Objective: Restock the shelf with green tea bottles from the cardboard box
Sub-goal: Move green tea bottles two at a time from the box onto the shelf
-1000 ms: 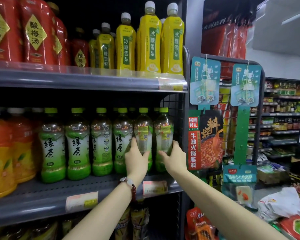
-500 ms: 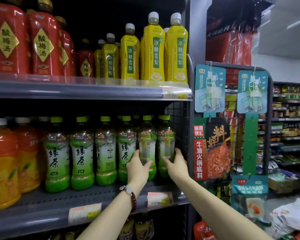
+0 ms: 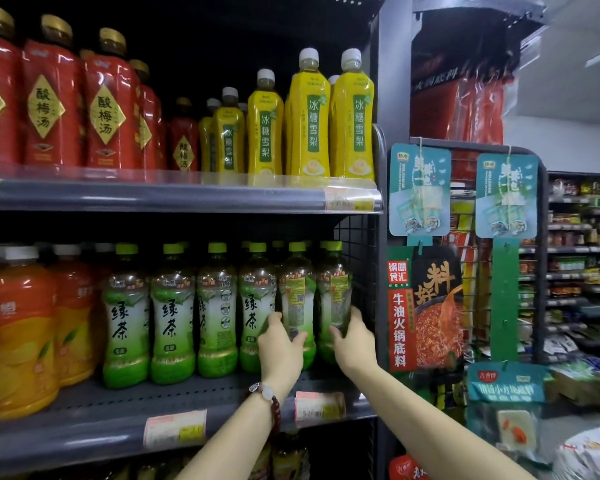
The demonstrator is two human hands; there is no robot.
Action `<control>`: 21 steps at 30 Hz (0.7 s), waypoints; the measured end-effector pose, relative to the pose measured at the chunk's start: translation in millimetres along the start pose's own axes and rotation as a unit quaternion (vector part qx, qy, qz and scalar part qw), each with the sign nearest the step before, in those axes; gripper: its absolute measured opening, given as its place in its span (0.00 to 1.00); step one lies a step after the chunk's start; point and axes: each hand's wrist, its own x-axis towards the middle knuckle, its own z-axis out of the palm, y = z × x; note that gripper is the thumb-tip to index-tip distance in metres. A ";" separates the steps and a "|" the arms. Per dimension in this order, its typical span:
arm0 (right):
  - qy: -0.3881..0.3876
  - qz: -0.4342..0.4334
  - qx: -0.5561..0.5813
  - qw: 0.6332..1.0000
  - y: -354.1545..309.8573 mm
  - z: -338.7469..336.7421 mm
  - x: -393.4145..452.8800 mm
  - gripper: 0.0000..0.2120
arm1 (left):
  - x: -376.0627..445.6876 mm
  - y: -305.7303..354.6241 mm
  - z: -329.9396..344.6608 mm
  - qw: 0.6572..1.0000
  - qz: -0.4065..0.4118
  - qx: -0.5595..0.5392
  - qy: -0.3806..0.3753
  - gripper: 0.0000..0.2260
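Not much has changed since a second ago: two green tea bottles at the row's right end are still gripped, left hand (image 3: pixel 280 351) fingers wrapped round one bottle (image 3: pixel 297 303), right hand (image 3: pixel 353 337) round its neighbour (image 3: pixel 334 299). Both look seated on the shelf (image 3: pixel 84 410), so release seems next.
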 end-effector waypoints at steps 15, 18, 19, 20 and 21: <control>-0.063 -0.070 -0.095 0.991 7.2 -21.6 -22.7 0.27 | -22.5 0.6 -13.8 0.993 0.074 0.092 0.010 0.28; -0.077 -0.102 -0.123 0.984 10.4 -28.7 -31.7 0.22 | -33.1 -3.2 -18.5 0.992 0.095 0.089 0.002 0.26; -0.079 -0.115 -0.131 0.982 11.2 -31.8 -34.5 0.21 | -37.1 -4.7 -19.5 0.991 0.104 0.089 0.000 0.24; -0.081 -0.126 -0.139 0.979 12.6 -34.9 -37.0 0.21 | -41.6 -6.0 -20.2 0.989 0.110 0.095 -0.002 0.23; -0.082 -0.137 -0.145 0.976 13.9 -38.3 -39.7 0.21 | -46.3 -7.5 -20.4 0.987 0.121 0.103 -0.002 0.22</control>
